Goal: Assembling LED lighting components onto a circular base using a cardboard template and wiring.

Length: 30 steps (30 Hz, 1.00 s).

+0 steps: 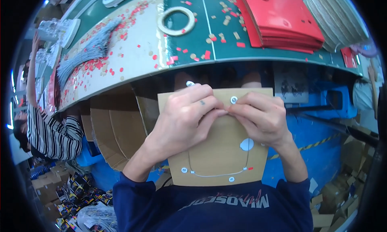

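A brown cardboard panel [215,153] rests upright against my body, its lower edge on my dark shirt. White round grommets sit in it, among them one [234,99] near the top edge and another [231,179] near the bottom. A thin grey wire [217,175] curves across the lower part and runs up both sides toward my hands. My left hand [187,115] and my right hand [260,117] meet over the upper middle of the panel. Both are closed in a pinch, fingertips nearly touching; what lies between them is hidden.
A green table [223,50] stands in front, scattered with red and tan bits. On it are a tape roll [160,22], a bundle of grey wires [86,52] and stacked red sheets [278,24]. A cardboard box [117,123] stands left. Another person's striped sleeve [54,131] shows far left.
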Tool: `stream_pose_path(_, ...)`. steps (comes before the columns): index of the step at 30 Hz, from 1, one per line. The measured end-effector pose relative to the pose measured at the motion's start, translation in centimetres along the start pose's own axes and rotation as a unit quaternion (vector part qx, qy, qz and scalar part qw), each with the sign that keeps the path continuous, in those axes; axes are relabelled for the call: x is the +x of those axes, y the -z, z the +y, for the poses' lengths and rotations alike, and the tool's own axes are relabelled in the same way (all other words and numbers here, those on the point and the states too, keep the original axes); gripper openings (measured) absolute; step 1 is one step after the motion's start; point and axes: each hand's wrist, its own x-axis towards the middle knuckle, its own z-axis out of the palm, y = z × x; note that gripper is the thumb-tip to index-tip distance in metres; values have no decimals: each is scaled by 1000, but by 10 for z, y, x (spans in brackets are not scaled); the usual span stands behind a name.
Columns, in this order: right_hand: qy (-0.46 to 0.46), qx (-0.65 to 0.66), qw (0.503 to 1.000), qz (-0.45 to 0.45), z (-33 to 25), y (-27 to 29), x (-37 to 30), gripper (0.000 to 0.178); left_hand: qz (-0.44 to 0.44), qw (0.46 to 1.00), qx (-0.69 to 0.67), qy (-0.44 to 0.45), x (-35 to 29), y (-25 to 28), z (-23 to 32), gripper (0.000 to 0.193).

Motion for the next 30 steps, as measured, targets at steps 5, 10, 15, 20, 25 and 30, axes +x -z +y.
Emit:
stream_pose_path(5,9,14,1000,-1,-3,-1,3,19,-88,995,-34,-4,4,3,-1,18)
stream_pose_path(10,44,5,999,-2,-6,-4,1,18,-203,978,-49,28,24,18,-8,11)
stream_pose_path(15,56,-13,998,-14,-7,-1,0,22,-270,962,42,-28,31,15,-2,9)
stream_pose_path(20,17,-38,999,-22,-14,3,0,16,-226,945,187,-143,22,9,21,15)
stream_pose_path(25,-24,20,999,-25,-11,3,0,13,-211,932,242,-165,14,5,24,13)
stream_pose_path(30,-78,92,991,-59,-3,7,5,11,-170,883,353,-257,7,2,32,13)
